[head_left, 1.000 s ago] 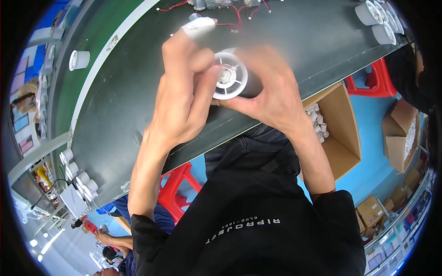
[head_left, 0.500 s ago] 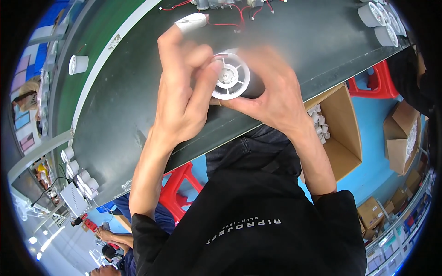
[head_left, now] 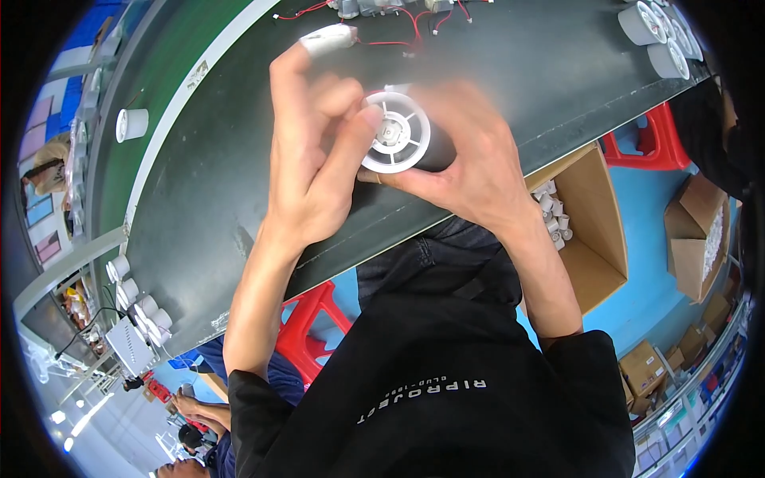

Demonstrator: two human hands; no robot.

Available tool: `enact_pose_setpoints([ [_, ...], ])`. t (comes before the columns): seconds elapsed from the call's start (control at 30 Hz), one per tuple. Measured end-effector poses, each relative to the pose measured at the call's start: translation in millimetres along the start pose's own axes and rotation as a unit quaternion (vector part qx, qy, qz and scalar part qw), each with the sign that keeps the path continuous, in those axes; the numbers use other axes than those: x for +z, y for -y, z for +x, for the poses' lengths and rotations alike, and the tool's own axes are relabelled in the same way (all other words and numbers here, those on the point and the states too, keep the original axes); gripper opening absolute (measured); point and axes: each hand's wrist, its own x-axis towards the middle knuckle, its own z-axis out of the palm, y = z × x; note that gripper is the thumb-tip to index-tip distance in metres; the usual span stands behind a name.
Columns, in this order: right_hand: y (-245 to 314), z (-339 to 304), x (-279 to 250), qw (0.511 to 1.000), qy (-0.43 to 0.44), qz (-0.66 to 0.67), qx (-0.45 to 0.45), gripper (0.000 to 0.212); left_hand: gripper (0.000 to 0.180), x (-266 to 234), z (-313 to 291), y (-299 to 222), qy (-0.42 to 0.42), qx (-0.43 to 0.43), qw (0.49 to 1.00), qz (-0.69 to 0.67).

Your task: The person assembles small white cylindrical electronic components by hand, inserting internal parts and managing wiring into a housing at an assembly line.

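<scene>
Steady the white round housing (head_left: 390, 134) over the dark tabletop (head_left: 215, 191), with the right hand (head_left: 476, 159) wrapped around its side and the left hand (head_left: 307, 163) pinching its rim; best to press evenly, without squeezing too hard. Note red wires (head_left: 417, 30) ahead, a red stool (head_left: 649, 143) and an open cardboard box (head_left: 602, 239) on blue flooring (head_left: 647, 239).

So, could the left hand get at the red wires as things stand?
Probably yes: the left hand points its wrapped finger toward the red wires with nothing visibly between, though its thumb is at the white round part.

White cup (head_left: 132, 125) nearer, left fingers (head_left: 291, 70) shifted left
</scene>
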Motion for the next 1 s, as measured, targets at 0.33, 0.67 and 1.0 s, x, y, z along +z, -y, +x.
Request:
enact_pose_setpoints([
  [0.33,-1.4,-1.1,0.6,1.000,-0.006,0.009,-0.002,0.060,0.062,2.2,3.1,3.5,0.008,0.032,0.998,0.062],
  [0.67,-2.2,-1.2,0.9,1.000,-0.005,0.002,-0.007,0.060,0.059,0.1,1.0,-0.1,0.025,0.002,1.000,0.013],
  [1.0,1.5,0.8,-0.2,1.000,0.003,0.001,-0.004,0.059,0.061,14.6,-0.8,1.6,-0.049,-0.007,0.997,-0.065],
])
